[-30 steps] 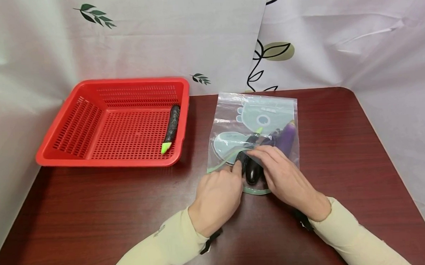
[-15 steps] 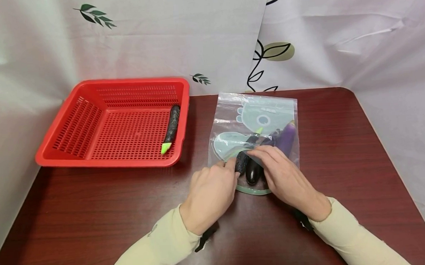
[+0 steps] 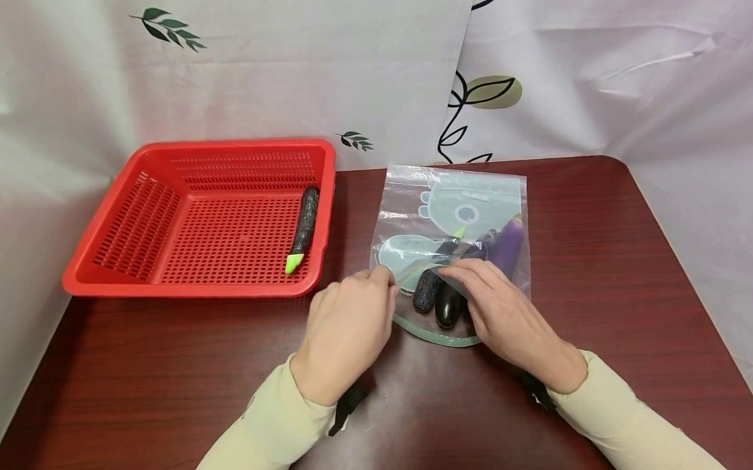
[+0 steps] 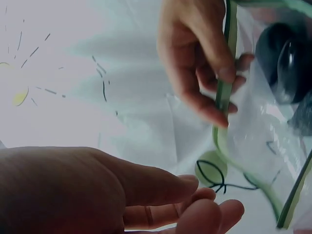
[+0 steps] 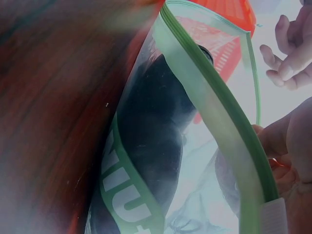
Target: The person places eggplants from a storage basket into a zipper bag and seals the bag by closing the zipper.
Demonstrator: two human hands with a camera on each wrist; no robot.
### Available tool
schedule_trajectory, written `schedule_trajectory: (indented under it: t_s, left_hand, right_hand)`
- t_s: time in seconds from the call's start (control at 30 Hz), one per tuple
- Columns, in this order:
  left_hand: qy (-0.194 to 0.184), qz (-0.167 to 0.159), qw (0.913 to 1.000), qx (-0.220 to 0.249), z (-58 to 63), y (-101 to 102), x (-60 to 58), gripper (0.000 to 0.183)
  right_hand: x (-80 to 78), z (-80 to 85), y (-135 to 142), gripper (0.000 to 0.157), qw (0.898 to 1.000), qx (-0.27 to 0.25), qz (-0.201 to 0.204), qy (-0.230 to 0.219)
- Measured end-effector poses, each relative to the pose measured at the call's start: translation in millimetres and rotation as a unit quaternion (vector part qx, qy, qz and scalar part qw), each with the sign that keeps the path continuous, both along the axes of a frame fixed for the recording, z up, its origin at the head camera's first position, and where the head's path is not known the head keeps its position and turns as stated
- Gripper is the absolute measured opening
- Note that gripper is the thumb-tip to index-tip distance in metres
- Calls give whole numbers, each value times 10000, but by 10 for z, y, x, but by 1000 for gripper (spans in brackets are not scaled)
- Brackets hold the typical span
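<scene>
In the head view a clear zip bag (image 3: 406, 202) with green edging lies on the table, its mouth towards me. Inside are a dark bumpy cucumber (image 3: 426, 293) with a light green tip, a glossy black eggplant (image 3: 448, 309) and a purple eggplant (image 3: 508, 243). My right hand (image 3: 512, 317) pinches the upper edge of the bag's mouth and holds it raised. My left hand (image 3: 349, 327) is beside the bag's left corner; the left wrist view shows its fingers (image 4: 195, 214) loosely bent, with nothing between them and apart from the green edge.
A red plastic basket (image 3: 202, 292) stands at the left of the brown table (image 3: 168, 384). Another dark cucumber (image 3: 304, 227) with a bright green tip lies along its right side. White patterned cloth (image 3: 268, 71) hangs behind the table.
My left hand has drawn back to the left, away from the cucumber in the bag, uncovering that cucumber's near end and more of the bag's mouth. My right hand has stayed in place.
</scene>
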State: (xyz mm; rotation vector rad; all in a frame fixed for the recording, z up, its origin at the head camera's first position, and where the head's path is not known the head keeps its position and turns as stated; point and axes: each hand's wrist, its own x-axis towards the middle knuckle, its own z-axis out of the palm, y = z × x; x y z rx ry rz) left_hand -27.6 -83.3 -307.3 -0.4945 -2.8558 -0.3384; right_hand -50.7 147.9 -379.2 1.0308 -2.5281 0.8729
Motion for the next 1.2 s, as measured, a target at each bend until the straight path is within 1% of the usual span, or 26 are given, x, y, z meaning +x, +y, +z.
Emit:
schedule_trajectory:
  t_s: [0.1, 0.27, 0.47, 0.6, 0.87, 1.2]
  left_hand:
    - [57, 51, 9999, 73, 32, -61, -37, 15]
    - [86, 305, 9992, 241, 74, -168, -99, 11]
    - [-116, 687, 9964, 477, 107, -297, -180, 7]
    - [-152, 832, 9950, 538, 119, -383, -228, 6]
    - [-157, 970, 9938, 514, 137, -526, -314, 5]
    - [-296, 1169, 9901, 713, 126, -675, -405, 8]
  right_hand:
    - [0, 2, 3, 39, 10000, 16, 0, -33]
    - [-3, -4, 6, 40, 10000, -1, 8, -25]
    - [-7, -13, 9, 41, 10000, -35, 22, 67]
    - [-7, -17, 10, 42, 10000, -26, 9, 90]
    - [-3, -12, 8, 41, 10000, -6, -12, 20]
    - [-1, -24, 1, 41, 10000, 31, -35, 36]
